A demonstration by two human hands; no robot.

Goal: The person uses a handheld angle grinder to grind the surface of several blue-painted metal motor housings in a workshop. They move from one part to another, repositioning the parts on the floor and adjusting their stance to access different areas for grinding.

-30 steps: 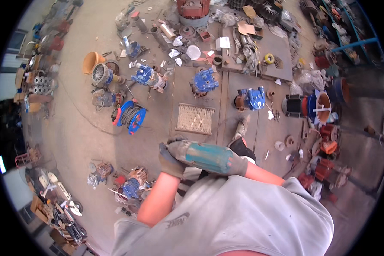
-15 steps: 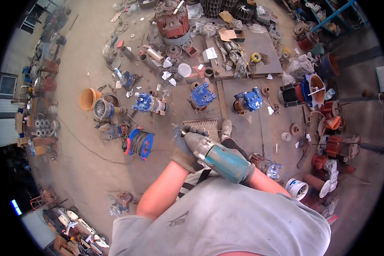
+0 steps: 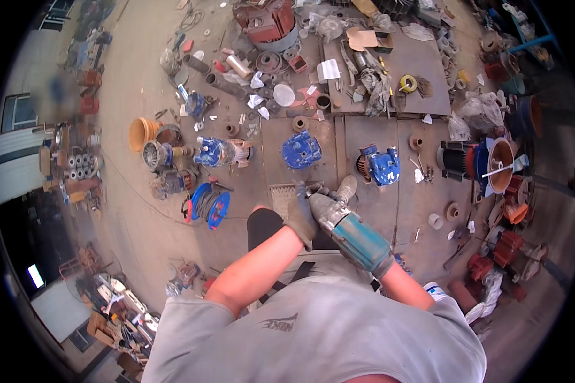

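A teal-and-grey power tool, likely an impact wrench (image 3: pixel 361 241), is held in front of my body with its grey nose pointing forward and to the left. My left hand (image 3: pixel 302 216), in a dark glove, is closed at the nose, its fingertips curled around the front end. My right hand (image 3: pixel 383 264) is at the rear of the tool; only its glove cuff shows, the fingers hidden behind the tool body. Beyond the nose stands a blue pump-like unit (image 3: pixel 301 150). A second blue unit with a motor (image 3: pixel 380 166) stands to its right, another (image 3: pixel 220 152) to its left.
A blue cable reel (image 3: pixel 209 205) and an orange bucket (image 3: pixel 143 134) lie to the left. A large red motor (image 3: pixel 265 22) stands far ahead, beside a low metal platform (image 3: pixel 421 60). Pipes, rags and loose parts litter the floor. More motors (image 3: pixel 460 159) line the right.
The tool and both hands have moved right and slightly forward in the picture. The view has shifted too, and the far blue units and floor parts appear in somewhat different places.
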